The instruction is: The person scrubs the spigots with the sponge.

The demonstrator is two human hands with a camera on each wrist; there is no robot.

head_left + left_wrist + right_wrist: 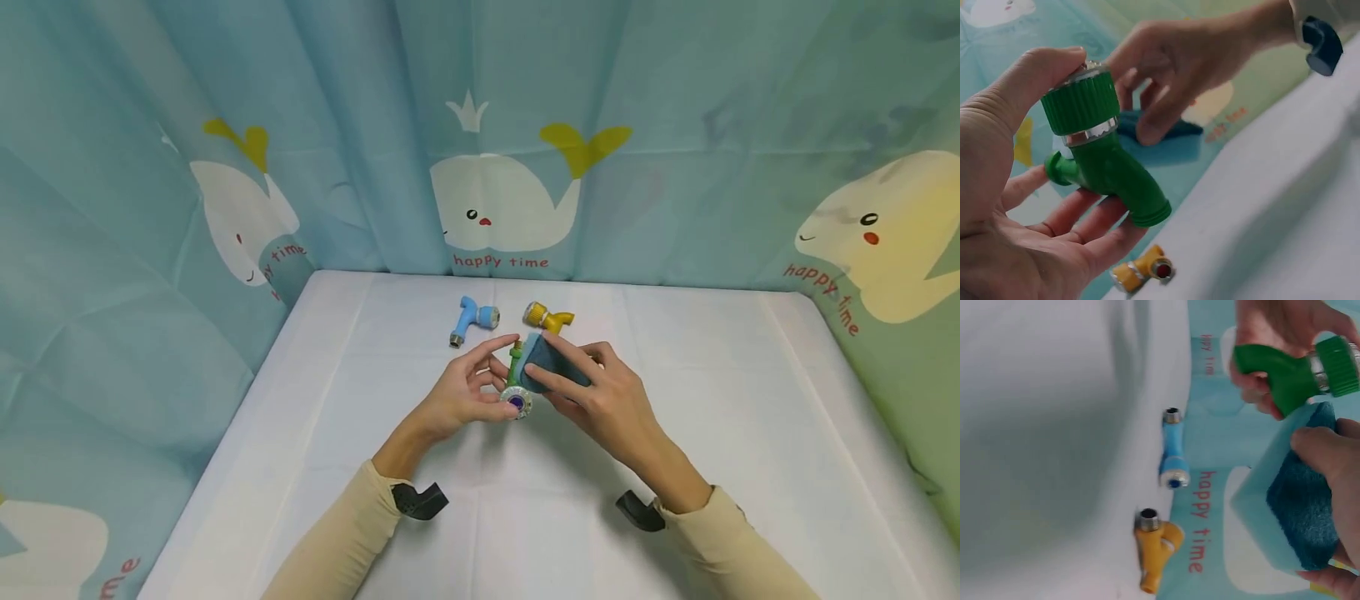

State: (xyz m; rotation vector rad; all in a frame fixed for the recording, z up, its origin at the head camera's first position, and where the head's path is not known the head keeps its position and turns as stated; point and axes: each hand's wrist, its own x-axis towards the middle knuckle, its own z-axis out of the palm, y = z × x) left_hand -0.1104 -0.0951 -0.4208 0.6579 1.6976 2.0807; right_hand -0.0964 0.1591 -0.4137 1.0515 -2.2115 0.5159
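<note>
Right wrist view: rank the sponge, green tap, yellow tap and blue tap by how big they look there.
1. Sponge, though it is closest to the camera.
2. Green tap, also near.
3. Yellow tap and blue tap look about alike; both lie farther off on the table, so no ranking between them.

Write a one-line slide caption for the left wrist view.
Left hand holds a green plastic tap; right hand brings a blue sponge behind it.

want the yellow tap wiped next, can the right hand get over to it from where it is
Probably yes. The yellow tap lies loose on the white table just beyond the right hand, with nothing between them. But that hand's fingers hold the blue sponge, so it could wipe, not pick up.
</note>
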